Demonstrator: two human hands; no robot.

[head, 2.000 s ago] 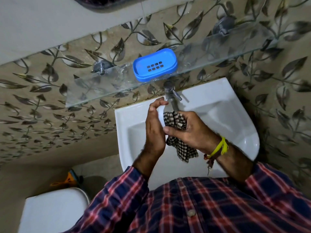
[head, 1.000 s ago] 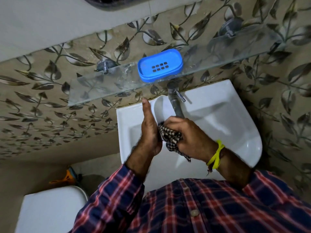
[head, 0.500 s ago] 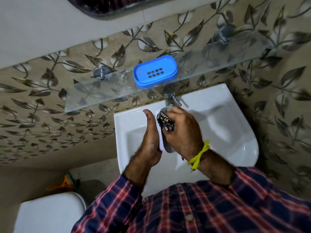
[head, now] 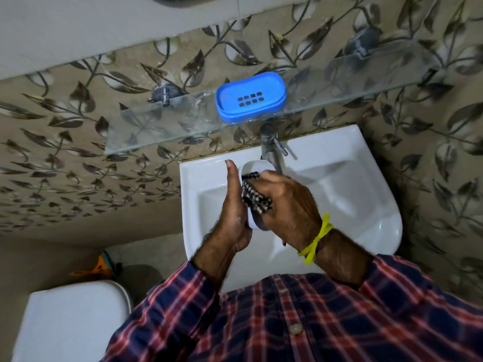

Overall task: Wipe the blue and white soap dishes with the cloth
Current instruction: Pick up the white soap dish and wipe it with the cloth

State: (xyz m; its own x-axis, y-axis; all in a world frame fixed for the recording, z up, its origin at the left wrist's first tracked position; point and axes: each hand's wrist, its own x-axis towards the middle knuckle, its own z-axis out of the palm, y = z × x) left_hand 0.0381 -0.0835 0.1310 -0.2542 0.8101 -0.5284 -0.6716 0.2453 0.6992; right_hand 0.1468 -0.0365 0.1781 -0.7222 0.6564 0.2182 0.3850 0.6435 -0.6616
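The blue soap dish [head: 250, 97] sits on the glass shelf [head: 162, 126] above the sink. Over the basin, my left hand [head: 234, 207] holds the white soap dish [head: 254, 168] on edge, thumb pointing up along its left side. My right hand [head: 285, 205] grips the black-and-white checked cloth [head: 254, 195] bunched up and presses it into the white dish. Most of the dish and cloth is hidden between my hands.
A white sink [head: 339, 184] lies below my hands, with a steel tap [head: 271, 145] right behind the white dish. The leaf-patterned wall [head: 65, 152] runs behind. A white toilet tank [head: 70, 322] stands at the lower left, with an orange object [head: 100, 266] beyond it.
The cloth hung loose from my right hand two seconds ago; now it is bunched and pressed into the white dish, rubbing along it. The blue dish has stayed on the shelf.
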